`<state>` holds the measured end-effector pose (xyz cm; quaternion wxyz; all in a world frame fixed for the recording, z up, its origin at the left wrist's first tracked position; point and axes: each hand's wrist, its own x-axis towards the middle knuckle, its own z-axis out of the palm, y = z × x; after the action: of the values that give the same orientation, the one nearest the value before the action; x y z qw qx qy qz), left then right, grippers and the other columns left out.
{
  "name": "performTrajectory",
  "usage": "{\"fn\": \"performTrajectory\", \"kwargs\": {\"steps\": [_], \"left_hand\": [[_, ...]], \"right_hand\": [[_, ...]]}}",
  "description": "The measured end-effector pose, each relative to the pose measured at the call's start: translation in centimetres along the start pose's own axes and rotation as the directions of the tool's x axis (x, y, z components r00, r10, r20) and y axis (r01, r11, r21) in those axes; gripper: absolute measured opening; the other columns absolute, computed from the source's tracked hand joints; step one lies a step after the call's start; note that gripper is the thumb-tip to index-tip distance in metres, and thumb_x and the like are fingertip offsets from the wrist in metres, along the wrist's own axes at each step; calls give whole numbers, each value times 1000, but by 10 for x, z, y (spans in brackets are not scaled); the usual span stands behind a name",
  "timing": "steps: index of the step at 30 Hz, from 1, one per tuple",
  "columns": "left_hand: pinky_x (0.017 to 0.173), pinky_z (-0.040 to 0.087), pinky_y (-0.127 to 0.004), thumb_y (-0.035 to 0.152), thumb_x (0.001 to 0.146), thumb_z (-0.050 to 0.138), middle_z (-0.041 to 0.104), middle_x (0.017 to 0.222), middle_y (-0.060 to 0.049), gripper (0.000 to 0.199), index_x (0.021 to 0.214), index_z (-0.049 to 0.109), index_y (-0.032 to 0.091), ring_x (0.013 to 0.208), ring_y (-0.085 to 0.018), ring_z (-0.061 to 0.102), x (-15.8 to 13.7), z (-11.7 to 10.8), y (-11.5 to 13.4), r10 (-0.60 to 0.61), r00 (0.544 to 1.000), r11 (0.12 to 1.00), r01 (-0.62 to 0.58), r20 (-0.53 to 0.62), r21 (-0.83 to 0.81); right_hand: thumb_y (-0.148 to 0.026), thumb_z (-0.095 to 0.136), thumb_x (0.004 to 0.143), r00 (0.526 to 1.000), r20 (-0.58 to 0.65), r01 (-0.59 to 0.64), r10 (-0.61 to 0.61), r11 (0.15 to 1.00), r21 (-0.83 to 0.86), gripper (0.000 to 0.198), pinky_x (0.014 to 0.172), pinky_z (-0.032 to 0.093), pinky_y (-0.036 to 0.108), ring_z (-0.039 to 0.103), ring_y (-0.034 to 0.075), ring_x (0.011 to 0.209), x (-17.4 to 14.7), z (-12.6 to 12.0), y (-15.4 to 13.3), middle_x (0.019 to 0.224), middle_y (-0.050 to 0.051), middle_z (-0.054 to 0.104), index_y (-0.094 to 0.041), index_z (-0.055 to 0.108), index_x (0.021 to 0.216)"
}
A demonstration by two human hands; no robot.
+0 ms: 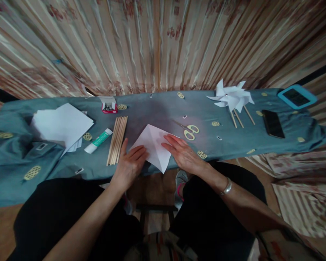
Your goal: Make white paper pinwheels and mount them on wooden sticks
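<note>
A square sheet of white paper [155, 145] with a crease down it lies turned like a diamond at the table's front, one corner past the edge. My left hand [132, 162] rests its fingers on the sheet's left side, thumb pointing up and apart. On the right side, my right hand [183, 152] lies with its fingers stretched out flat over the paper. Just beyond the right hand are scissors [190, 132] with pale yellow handles. Beside my left hand several wooden sticks [117, 140] lie in a row.
A glue stick [98, 141], stacked white paper [62, 123] and a small red box [109, 107] of metal pieces are on the left. At right lie paper pinwheels [232, 96] on sticks, a black phone [273, 124] and a blue-framed device [297, 96]. A curtain [157, 47] hangs behind.
</note>
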<state>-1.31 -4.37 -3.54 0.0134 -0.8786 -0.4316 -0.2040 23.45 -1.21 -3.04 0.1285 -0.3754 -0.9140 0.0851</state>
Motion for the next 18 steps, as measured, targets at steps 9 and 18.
{"fn": "performTrajectory", "kwargs": {"steps": [9,18], "left_hand": [[104,41,-49,21,96,45,75,97,-5,24,102,69,21,93,-20,68,-20,-2,0,-172,985,958,161,-26,-237],[79,54,-36,32,92,51,73,89,-7,39,127,57,15,81,-22,68,-9,-1,-10,-489,871,831,478,37,-285]], "right_hand": [[-20,43,96,997,-15,-59,70,930,363,28,98,49,45,61,22,112,0,-2,8,114,11,70,-18,68,108],[-28,60,85,885,84,-423,457,718,553,16,69,50,28,65,16,73,13,7,11,82,0,71,-19,67,97]]}}
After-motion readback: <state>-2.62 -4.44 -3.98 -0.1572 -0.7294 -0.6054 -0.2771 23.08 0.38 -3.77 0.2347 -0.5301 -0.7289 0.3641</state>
